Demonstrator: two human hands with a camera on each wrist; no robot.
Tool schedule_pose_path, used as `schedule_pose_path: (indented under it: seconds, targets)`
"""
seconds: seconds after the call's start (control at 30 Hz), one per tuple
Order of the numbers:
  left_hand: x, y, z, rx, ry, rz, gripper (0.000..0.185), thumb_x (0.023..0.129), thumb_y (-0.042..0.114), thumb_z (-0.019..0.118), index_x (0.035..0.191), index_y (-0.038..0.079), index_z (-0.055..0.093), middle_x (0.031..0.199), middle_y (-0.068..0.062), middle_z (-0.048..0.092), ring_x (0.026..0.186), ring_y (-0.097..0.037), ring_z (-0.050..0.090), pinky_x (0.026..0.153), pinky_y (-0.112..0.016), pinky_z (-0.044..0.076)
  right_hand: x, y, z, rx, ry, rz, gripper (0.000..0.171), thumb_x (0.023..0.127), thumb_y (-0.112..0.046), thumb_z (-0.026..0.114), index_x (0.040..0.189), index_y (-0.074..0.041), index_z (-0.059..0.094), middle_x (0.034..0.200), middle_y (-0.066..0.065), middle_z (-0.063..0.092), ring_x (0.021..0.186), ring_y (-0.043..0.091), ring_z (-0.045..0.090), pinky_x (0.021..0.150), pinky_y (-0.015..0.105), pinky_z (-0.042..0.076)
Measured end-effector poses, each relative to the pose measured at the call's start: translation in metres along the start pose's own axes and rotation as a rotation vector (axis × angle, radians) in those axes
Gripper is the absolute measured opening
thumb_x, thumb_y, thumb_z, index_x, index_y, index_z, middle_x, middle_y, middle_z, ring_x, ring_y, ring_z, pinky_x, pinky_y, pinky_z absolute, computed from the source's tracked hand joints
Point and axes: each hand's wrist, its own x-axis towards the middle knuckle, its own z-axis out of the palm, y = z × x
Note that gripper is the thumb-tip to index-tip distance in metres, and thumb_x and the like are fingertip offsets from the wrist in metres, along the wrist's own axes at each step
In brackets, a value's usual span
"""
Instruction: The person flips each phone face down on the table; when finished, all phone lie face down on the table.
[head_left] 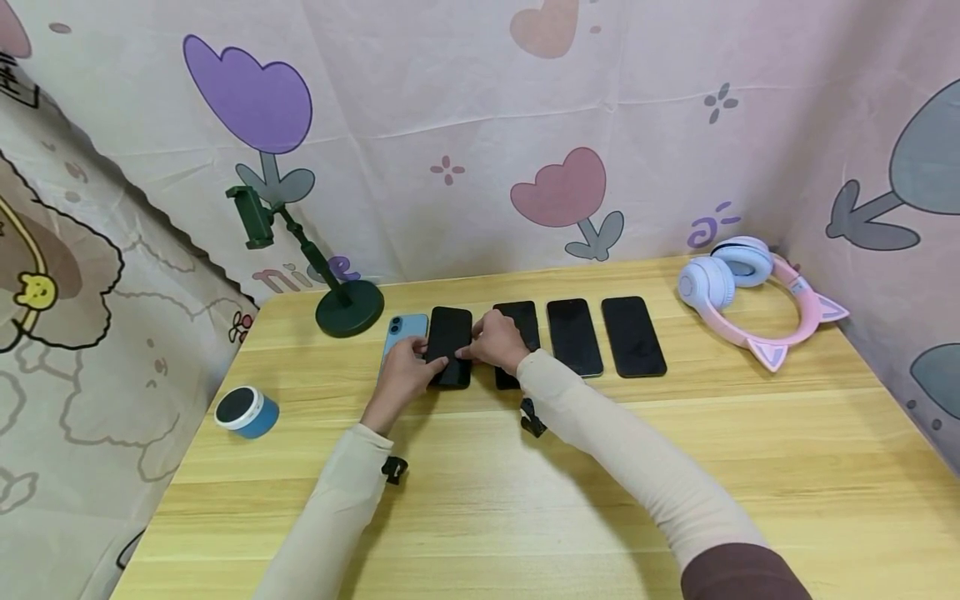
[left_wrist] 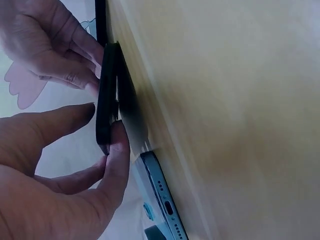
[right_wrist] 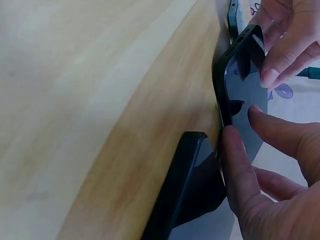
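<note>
Pinching black phone (head_left: 450,344) by its edges, both hands (left hand (head_left: 402,372), right hand (head_left: 497,341)); I'd keep it level, clear of neighbours.

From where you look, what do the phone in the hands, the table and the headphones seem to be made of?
The black phone, gripped by left hand and right hand, looks like glossy glass: its face mirrors fingers. The table shows pale wood grain with a matte finish, possibly laminate. The cat-ear headphones look like smooth pastel plastic; their pads' material is unclear.
</note>
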Motion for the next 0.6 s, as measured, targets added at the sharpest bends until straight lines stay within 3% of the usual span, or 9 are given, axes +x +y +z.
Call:
schedule_pose_path:
  seconds: [0.2,0.37,0.6]
  targets:
    - [-0.0004,-0.0063,-0.0033,-0.074,-0.022,-0.010,0.055,0.095,0.020,0.072,0.139,-0.007,0.053,0.131,-0.025,0.060,0.112,-0.036,0.064,0.097,-0.048,0.051,-0.0004,0.0006,0.0002,0.014,0.000,-0.026,0.038,0.086,-0.021,0.084,0.114,0.002,0.075,0.116,0.016,0.068,0.116,0.032,0.062,0.097,0.045,0.052]
    - [-0.0014,-0.0087,-0.0060,-0.140,-0.025,-0.012,0.054,0.095,0.020,0.072,0.138,-0.007,0.054,0.131,-0.025,0.060,0.114,-0.037,0.064,0.098,-0.048,0.051,-0.0006,0.0011,0.0014,0.068,-0.013,-0.022,0.040,0.086,-0.022,0.084,0.115,0.003,0.074,0.099,0.014,0.073,0.100,0.028,0.068,0.096,0.044,0.053]
    - [-0.0025,-0.0100,-0.0064,-0.261,-0.018,-0.013,0.056,0.095,0.018,0.073,0.141,-0.006,0.052,0.135,-0.026,0.058,0.119,-0.039,0.062,0.098,-0.048,0.052,-0.0018,0.0016,0.0030,0.202,-0.039,0.005,0.053,0.086,-0.022,0.084,0.126,0.009,0.066,0.134,0.024,0.061,0.089,0.026,0.074,0.091,0.042,0.056]
